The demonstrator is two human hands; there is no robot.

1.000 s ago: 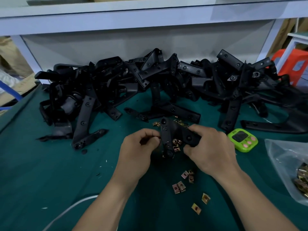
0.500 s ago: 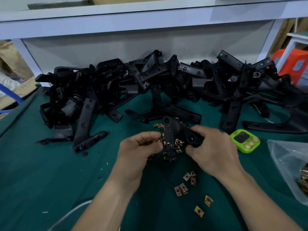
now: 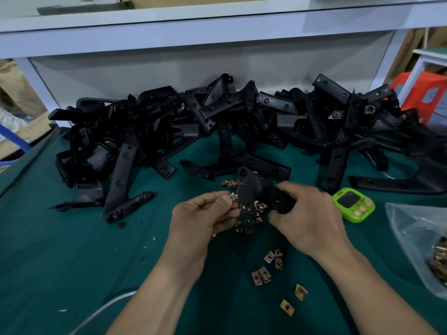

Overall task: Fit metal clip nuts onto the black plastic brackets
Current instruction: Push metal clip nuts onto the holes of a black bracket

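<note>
Loose clip nuts (image 3: 266,274) lie at six o'clock on the green tabletop (image 3: 72,250). Just beyond, the left hand (image 3: 200,218) pinches one clip nut (image 3: 232,196) against the bracket (image 3: 251,187) gripped in the right hand (image 3: 307,213), seemingly mid-fitting. Next, the nut needs a square push over the edge. A heap of brackets (image 3: 217,117) waits at twelve.

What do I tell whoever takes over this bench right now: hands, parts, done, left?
Left hand pinches one clip nut at the edge of the held bracket; not seated yet.
Right hand grips that bracket's other arm.
Loose nuts lie on the green mat; more in the plastic bag at right.
Left: seat this nut; the bracket pile behind shows no nuts.
</note>
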